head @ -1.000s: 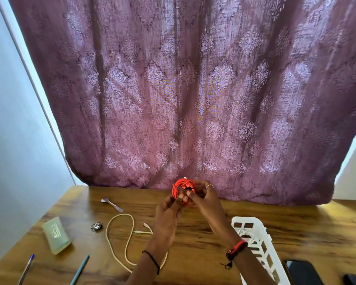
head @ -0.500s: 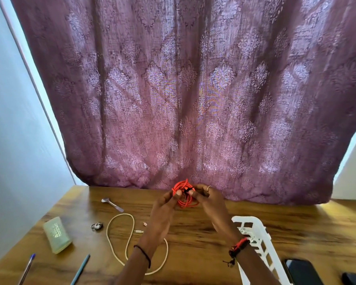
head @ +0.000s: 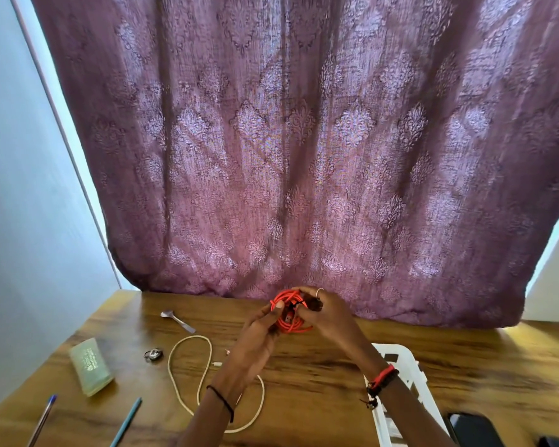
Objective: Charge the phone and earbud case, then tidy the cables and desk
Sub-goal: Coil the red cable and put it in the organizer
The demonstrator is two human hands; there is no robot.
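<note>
A coiled red cable (head: 290, 324) is held above the wooden desk (head: 320, 372) between both hands. My left hand (head: 255, 337) pinches the coil's left side with thumb and fingers. My right hand (head: 323, 312) grips the coil's right side, fingers curled over its top. A cream cable (head: 191, 362) lies loose in a loop on the desk, partly under my left forearm. A dark phone (head: 471, 430) lies at the bottom right edge. The earbud case is not clearly identifiable.
A white plastic basket (head: 410, 379) stands under my right forearm. A pale green pouch (head: 91, 366), a small metal clip (head: 153, 354), a spoon (head: 178, 321) and two pens (head: 126, 424) lie on the left. A purple curtain (head: 304, 156) hangs behind the desk.
Both hands with the red coil have sunk slightly toward the desk, and the fingers have shifted round the coil. The other objects have not moved.
</note>
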